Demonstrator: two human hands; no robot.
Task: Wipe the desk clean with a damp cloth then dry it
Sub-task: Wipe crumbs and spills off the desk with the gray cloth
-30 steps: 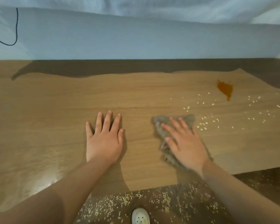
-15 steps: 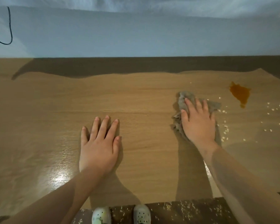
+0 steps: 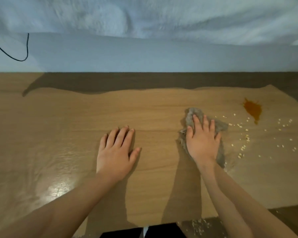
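The wooden desk (image 3: 58, 127) fills the view. My right hand (image 3: 202, 142) presses flat on a crumpled grey cloth (image 3: 193, 113) right of centre, fingers pointing away from me. An orange-brown stain (image 3: 252, 109) lies further right, near the back. Pale crumbs (image 3: 244, 138) are scattered between the cloth and the desk's right side. My left hand (image 3: 115, 152) rests flat on the bare wood, palm down, fingers spread, holding nothing.
A pale wall (image 3: 144, 55) with white fabric (image 3: 162, 16) above runs along the desk's far edge. A black cable (image 3: 22, 57) hangs at the upper left. More crumbs (image 3: 199, 225) lie on the dark floor below the near edge. A glossy wet patch (image 3: 58, 188) shines at the left.
My right hand with the cloth slid away from me and rightward toward the crumbs over the last second, then stayed near there. My left hand stayed flat on the desk.
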